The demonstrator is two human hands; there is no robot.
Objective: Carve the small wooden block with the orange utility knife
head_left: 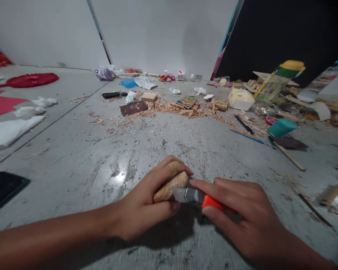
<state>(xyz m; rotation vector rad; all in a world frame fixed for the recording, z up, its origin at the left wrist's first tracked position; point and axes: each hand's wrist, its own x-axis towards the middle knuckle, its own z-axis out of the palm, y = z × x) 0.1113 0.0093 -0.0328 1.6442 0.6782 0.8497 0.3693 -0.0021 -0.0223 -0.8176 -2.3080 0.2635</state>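
My left hand (149, 195) is wrapped round a rounded piece of carved wood (169, 188), its light surface marked with cut facets. A tan bandage (174, 168) circles one of its fingers. In my right hand (239, 210) is a utility knife (214, 203) with an orange handle. Its grey blade points left and lies against the near right side of the wood. My right index finger stretches along the top of the knife, with the thumb below. The rest of the handle is hidden in my palm.
Wood shavings and small blocks (149, 97) lie ahead on the grey floor (124, 146). A dark phone (5, 189) is at the left. To the right are a teal object (282, 128), a thin blue brush (249, 138) and a yellow-lidded container (290, 71).
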